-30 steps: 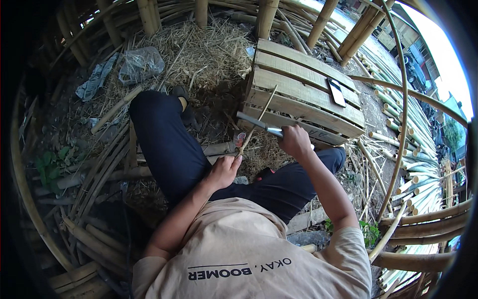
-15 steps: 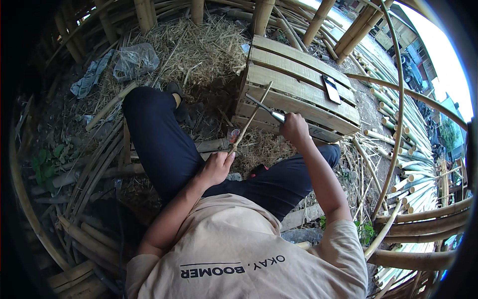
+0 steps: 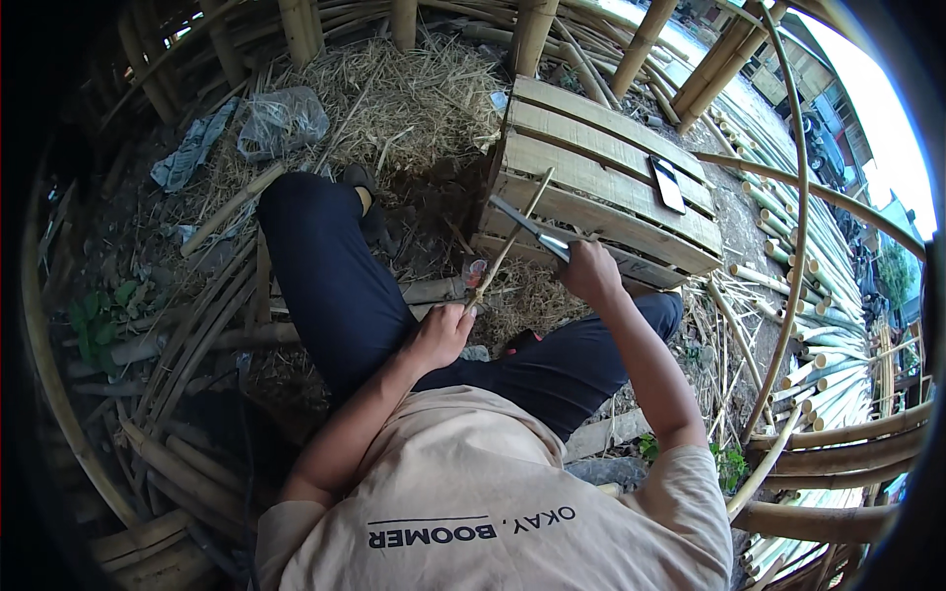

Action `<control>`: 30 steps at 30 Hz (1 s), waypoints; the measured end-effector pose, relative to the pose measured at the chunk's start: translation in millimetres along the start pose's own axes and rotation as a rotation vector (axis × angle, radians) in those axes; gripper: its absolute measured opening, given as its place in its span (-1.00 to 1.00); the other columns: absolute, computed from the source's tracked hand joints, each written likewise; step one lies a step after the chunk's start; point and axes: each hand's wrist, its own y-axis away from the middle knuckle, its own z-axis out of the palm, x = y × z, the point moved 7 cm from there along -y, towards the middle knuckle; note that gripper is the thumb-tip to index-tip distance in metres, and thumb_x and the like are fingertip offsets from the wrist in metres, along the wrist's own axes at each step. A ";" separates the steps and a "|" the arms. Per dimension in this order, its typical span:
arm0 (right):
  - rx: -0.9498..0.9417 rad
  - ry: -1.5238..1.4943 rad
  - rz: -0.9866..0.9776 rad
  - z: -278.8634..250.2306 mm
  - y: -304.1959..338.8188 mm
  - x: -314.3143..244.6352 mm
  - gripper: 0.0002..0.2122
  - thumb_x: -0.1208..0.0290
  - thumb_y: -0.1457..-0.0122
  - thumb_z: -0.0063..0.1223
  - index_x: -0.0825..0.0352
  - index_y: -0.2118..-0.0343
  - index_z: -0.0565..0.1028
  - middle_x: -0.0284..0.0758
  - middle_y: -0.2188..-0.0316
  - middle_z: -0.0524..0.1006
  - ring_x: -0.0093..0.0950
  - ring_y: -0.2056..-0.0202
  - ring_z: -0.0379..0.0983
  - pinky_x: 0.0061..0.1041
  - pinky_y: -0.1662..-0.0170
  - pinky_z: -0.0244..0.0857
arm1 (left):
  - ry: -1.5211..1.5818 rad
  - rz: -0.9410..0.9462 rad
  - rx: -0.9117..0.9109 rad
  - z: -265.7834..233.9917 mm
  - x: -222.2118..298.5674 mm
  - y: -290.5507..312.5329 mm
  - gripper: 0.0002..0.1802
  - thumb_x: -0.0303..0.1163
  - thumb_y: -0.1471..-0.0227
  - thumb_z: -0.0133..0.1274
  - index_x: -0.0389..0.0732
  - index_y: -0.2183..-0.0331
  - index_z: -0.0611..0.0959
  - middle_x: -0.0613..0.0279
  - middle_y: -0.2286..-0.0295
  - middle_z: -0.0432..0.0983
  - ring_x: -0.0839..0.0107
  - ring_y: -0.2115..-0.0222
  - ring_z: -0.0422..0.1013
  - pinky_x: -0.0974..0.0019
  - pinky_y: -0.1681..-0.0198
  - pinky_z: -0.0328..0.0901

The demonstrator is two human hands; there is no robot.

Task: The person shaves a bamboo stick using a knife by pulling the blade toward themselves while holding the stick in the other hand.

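In the head view, the person sits with knees apart, and the left hand has its grip closed round the lower end of a thin stick, which slants up and to the right in front of the dark-trousered legs. The right hand has its grip wrapped round the handle of a knife, the blade pointing up and left across the stick's upper half; whether the edge actually touches the wood is hard to tell at this size. Just beyond stands a slatted wooden crate with a phone lying on top. Straw and a clear plastic bag lie on the ground, farther left.
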 end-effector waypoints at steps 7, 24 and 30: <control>-0.029 0.056 0.116 -8.8 -22.0 24.3 -0.83 0.42 0.04 0.12 0.42 0.44 0.62 0.10 0.45 0.59 0.03 0.35 0.59 -0.09 0.21 0.50 | -0.020 0.014 0.020 3.7 -1.3 -0.4 -0.60 -0.32 -0.24 -0.02 -0.36 0.58 0.48 -0.22 0.64 0.42 -0.19 0.54 0.42 -0.07 0.49 0.24; -0.126 0.022 0.020 3.2 0.5 1.6 -0.76 0.37 0.02 0.16 0.47 0.38 0.57 0.13 0.40 0.58 0.08 0.31 0.56 -0.04 0.18 0.48 | 0.002 0.027 0.039 3.3 -2.1 4.2 -0.62 -0.28 -0.24 -0.02 -0.34 0.53 0.49 -0.20 0.62 0.44 -0.20 0.53 0.42 -0.06 0.50 0.24; -0.078 -0.066 0.020 9.2 3.4 -1.8 -0.77 0.37 0.06 0.18 0.43 0.38 0.59 0.09 0.39 0.60 0.04 0.30 0.57 -0.05 0.18 0.48 | -0.044 0.084 0.103 8.6 -4.0 8.1 -0.64 -0.29 -0.23 0.01 -0.31 0.54 0.47 -0.18 0.63 0.43 -0.23 0.53 0.40 -0.12 0.49 0.22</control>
